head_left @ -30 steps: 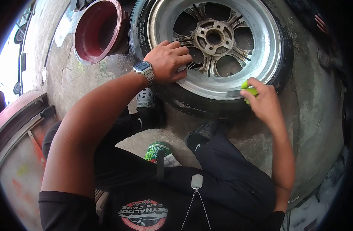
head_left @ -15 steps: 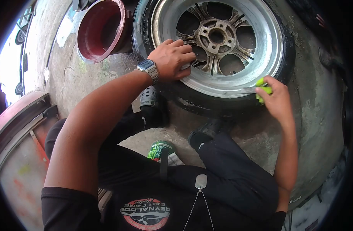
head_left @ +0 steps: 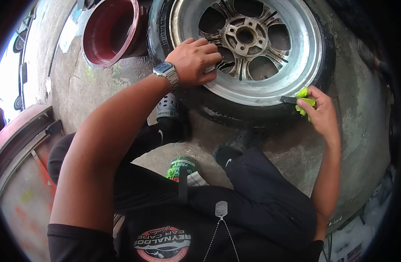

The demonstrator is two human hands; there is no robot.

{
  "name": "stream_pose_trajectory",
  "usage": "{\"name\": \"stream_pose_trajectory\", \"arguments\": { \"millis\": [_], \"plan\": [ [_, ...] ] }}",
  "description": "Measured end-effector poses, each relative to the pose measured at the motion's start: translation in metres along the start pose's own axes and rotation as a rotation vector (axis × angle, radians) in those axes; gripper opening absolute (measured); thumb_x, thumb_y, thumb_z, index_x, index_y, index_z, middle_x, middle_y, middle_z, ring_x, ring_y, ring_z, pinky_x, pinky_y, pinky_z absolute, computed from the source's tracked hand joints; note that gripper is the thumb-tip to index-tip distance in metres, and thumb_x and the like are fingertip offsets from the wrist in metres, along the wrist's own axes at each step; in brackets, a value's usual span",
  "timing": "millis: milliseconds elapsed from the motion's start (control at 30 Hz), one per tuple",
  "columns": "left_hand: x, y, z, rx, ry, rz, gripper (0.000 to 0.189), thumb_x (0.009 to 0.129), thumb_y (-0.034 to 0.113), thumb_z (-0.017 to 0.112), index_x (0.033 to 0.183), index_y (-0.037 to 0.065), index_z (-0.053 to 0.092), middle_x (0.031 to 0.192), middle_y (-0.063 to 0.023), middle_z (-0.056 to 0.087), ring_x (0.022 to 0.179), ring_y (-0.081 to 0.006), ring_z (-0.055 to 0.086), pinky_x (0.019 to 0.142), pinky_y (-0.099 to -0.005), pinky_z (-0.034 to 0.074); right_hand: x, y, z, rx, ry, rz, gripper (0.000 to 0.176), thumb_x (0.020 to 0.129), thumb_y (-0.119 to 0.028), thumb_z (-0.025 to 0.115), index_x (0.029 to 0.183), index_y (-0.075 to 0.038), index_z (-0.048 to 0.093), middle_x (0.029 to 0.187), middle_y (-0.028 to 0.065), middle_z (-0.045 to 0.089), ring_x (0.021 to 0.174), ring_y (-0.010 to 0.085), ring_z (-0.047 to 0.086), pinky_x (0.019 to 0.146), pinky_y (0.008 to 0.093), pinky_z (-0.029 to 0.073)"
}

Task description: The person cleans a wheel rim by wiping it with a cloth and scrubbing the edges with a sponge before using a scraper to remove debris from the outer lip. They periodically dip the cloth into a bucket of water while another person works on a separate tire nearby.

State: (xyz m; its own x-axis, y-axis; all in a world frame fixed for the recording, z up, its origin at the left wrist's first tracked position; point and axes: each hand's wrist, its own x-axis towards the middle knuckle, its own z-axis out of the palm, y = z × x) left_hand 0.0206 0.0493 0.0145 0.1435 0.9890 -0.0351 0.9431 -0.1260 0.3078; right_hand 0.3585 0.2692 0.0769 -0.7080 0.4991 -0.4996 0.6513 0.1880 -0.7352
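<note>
A silver alloy wheel (head_left: 270, 94) with a black tyre (head_left: 240, 114) lies flat on the ground in front of me, its spokes and hub browned with grime. My left hand (head_left: 195, 61), a watch on its wrist, rests at the left inner rim with fingers curled; a pale edge shows beneath them, but I cannot tell what it is. My right hand (head_left: 322, 111) pinches a scraper (head_left: 289, 100), its flat dark blade pointing left and its grip end wrapped in bright green. The blade tip is right at the rim's lower right lip.
A dark red cylinder (head_left: 131, 46), open at the top, stands left of the tyre. Between my legs is a green printed can (head_left: 181, 166) with a pale cloth (head_left: 196, 179) beside it. A worn, paint-marked panel (head_left: 30, 174) is at the lower left.
The right hand and the scraper have shifted slightly right, and the blade now shows its dark flat face. The left hand stays at the same part of the rim.
</note>
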Motion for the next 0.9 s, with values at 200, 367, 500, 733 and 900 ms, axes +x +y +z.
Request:
{"name": "stream_pose_trajectory", "arguments": {
  "millis": [200, 367, 500, 733, 900],
  "plan": [
    [-0.001, 0.000, 0.002, 0.001, 0.021, 0.002, 0.034, 0.085, 0.032, 0.074, 0.112, 0.013, 0.068, 0.111, -0.0057, 0.065, 0.109, -0.0272, 0.061, 0.093, -0.0423, 0.050, -0.006, 0.008, 0.007, 0.010, -0.029, -0.131, 0.015, 0.093, -0.008, 0.077, 0.096, 0.001, 0.066, 0.080, 0.0033, 0.068, 0.073, 0.0058, 0.060, 0.068, 0.0263, 0.048],
    [-0.001, 0.000, 0.002, 0.003, 0.023, 0.010, 0.034, 0.085, 0.032, 0.075, 0.111, 0.012, 0.068, 0.112, -0.0062, 0.065, 0.110, -0.0273, 0.061, 0.095, -0.0426, 0.050, -0.010, 0.003, 0.029, -0.159, 0.030, -0.343, 0.019, 0.088, -0.009, 0.080, 0.096, 0.001, 0.065, 0.082, 0.0110, 0.067, 0.071, 0.0229, 0.065, 0.066, 0.0337, 0.049],
    [0.000, 0.000, 0.001, 0.007, 0.010, 0.004, 0.034, 0.085, 0.032, 0.075, 0.111, 0.012, 0.068, 0.113, -0.0064, 0.065, 0.111, -0.0277, 0.061, 0.095, -0.0429, 0.050, -0.012, 0.001, 0.029, -0.339, 0.107, -0.510, 0.022, 0.085, -0.009, 0.082, 0.094, 0.000, 0.065, 0.083, 0.0133, 0.066, 0.072, 0.0321, 0.065, 0.066, 0.0374, 0.050],
    [-0.001, 0.000, 0.001, 0.026, -0.025, -0.012, 0.035, 0.085, 0.033, 0.075, 0.113, 0.013, 0.067, 0.114, -0.0062, 0.065, 0.112, -0.0278, 0.061, 0.096, -0.0437, 0.050, -0.011, -0.005, 0.041, -0.324, 0.147, -0.579, 0.021, 0.083, -0.006, 0.083, 0.094, 0.001, 0.065, 0.083, 0.0146, 0.066, 0.073, 0.0336, 0.066, 0.066, 0.0393, 0.052],
    [0.000, 0.001, -0.002, 0.040, -0.052, -0.018, 0.037, 0.084, 0.034, 0.076, 0.115, 0.014, 0.067, 0.115, -0.0057, 0.065, 0.115, -0.0275, 0.061, 0.097, -0.0441, 0.050, -0.013, 0.001, 0.040, -0.234, 0.171, -0.495, 0.019, 0.086, -0.005, 0.081, 0.095, 0.002, 0.065, 0.082, 0.0149, 0.065, 0.069, 0.0310, 0.064, 0.065, 0.0368, 0.050]
  ]
}}
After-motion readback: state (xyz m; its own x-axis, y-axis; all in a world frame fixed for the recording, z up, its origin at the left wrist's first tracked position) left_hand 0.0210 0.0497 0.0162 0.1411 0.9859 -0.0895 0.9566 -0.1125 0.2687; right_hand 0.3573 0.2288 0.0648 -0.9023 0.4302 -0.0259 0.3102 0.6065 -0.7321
